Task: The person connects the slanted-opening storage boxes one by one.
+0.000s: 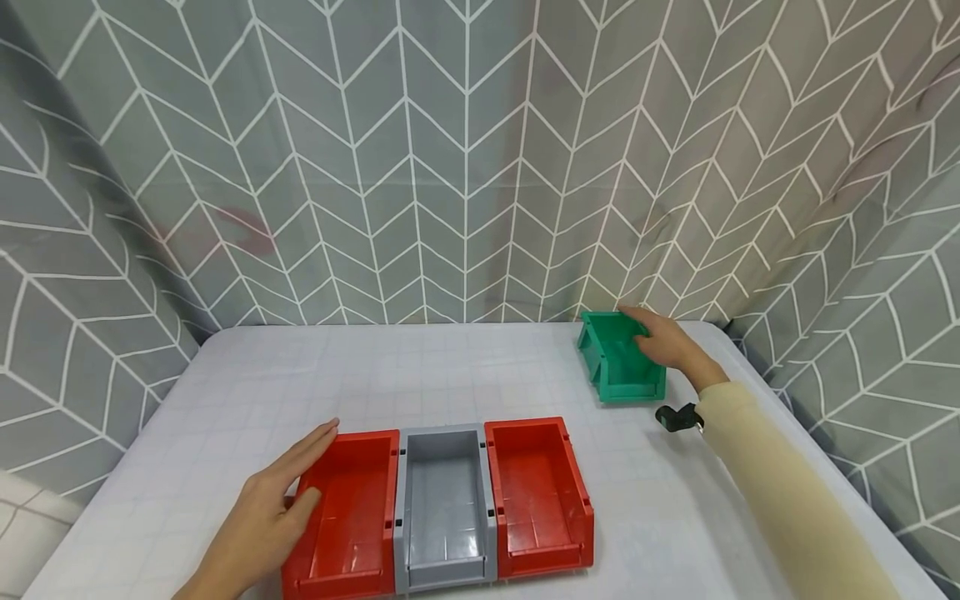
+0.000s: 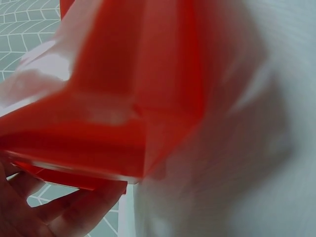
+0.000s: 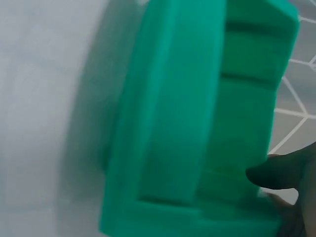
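Observation:
At the near left, my left hand (image 1: pixel 258 508) holds the left wall of a red storage bin (image 1: pixel 352 512), its thumb over the bin's interior and its fingers along the far left corner. In the left wrist view, fingers (image 2: pixel 84 207) meet the edge of the red plastic. Far to the right, my right hand (image 1: pixel 667 342) grips a green storage bin (image 1: pixel 628 392) by its right side. The right wrist view shows the thumb (image 3: pixel 276 173) reaching over the green wall, with the other fingers mostly hidden. Nothing shows inside the green bin.
A grey bin (image 1: pixel 444 500) stands side by side between the left red bin and another red bin (image 1: pixel 536 492). All are on a white-covered table (image 1: pixel 412 367). A grey patterned curtain (image 1: pixel 465 167) hangs behind the table. A small black device (image 1: pixel 677 417) sticks out at my right wrist.

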Available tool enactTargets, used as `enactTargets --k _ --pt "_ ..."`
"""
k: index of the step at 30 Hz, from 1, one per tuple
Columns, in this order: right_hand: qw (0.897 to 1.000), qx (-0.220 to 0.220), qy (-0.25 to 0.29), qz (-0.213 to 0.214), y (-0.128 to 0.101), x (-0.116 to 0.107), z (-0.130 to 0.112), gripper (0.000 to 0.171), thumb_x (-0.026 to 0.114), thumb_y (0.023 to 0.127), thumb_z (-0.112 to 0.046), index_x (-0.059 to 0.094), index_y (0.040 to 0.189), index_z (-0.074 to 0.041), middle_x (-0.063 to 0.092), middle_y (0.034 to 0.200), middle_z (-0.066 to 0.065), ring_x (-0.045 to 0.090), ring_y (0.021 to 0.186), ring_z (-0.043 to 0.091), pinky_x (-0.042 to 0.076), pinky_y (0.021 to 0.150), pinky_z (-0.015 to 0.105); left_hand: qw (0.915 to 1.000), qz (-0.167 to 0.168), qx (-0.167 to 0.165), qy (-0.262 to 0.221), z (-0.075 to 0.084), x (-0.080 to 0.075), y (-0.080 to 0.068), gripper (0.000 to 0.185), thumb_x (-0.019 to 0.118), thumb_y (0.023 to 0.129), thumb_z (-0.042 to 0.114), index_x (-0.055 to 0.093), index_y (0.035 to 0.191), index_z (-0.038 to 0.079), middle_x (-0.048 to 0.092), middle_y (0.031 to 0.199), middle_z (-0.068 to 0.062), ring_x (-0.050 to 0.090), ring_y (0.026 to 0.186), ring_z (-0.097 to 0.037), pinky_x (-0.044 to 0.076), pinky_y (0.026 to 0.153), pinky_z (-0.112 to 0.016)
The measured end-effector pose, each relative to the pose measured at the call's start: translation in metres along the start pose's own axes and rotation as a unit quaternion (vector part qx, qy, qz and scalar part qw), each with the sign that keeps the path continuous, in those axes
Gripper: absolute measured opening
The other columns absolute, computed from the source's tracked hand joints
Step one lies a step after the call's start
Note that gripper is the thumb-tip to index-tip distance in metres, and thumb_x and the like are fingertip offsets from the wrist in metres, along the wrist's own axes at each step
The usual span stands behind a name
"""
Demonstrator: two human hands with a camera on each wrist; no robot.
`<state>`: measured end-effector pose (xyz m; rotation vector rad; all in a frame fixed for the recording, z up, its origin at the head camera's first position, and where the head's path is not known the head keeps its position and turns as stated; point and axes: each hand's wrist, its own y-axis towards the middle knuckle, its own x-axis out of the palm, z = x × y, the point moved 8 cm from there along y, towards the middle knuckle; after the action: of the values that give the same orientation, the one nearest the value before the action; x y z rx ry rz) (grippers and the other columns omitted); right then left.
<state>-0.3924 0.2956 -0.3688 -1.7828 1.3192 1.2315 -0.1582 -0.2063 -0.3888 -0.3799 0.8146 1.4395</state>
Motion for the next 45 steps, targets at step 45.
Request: enactTargets --k 45 --pt "0.996 0.051 0.063 0.029 -0.052 -0.017 -0.035 0.068 0.045 0.091 -0.007 0.018 0.151 -0.021 0.022 0.148 0.022 0.025 0.127 0.052 0.026 0.094 0.069 0.9994 -0.003 0.020 0.028 -0.007 -0.010 0.001 0.076 0.063 0.080 -0.005 0.037 0.144 0.027 0.038 0.144 0.002 0.045 0.121 -0.034 0.056 0.063 -0.039"
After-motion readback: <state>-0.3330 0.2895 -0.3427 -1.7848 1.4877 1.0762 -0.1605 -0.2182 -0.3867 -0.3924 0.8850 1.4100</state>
